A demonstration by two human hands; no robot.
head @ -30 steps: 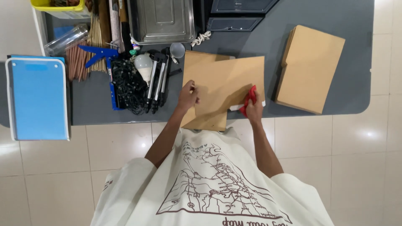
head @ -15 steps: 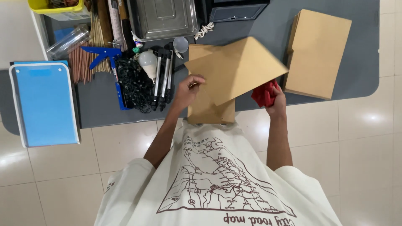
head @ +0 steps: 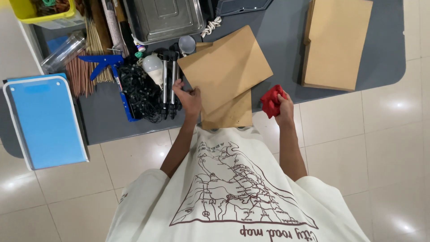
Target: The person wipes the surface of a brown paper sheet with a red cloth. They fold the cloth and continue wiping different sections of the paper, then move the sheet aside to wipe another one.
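Observation:
My left hand (head: 188, 97) grips the left edge of a brown cardboard sheet (head: 225, 67), which is turned at an angle over a second brown sheet (head: 230, 113) lying on the grey table (head: 286, 40). My right hand (head: 283, 105) is closed around a bunched red cloth (head: 270, 100) at the table's front edge, just right of the sheets and apart from them.
A stack of brown boards (head: 337, 42) lies at the right. Left of my hand are black tripod legs (head: 168, 78), a light bulb (head: 152, 67), tangled black cord (head: 139, 94) and a blue caulking gun (head: 107, 62). A metal tray (head: 165, 18) sits behind. A blue stool (head: 45, 118) stands left.
The top cardboard sheet has been rotated and lifted at its left edge. My right hand with the red cloth has come off the sheet and moved right, to the table's front edge.

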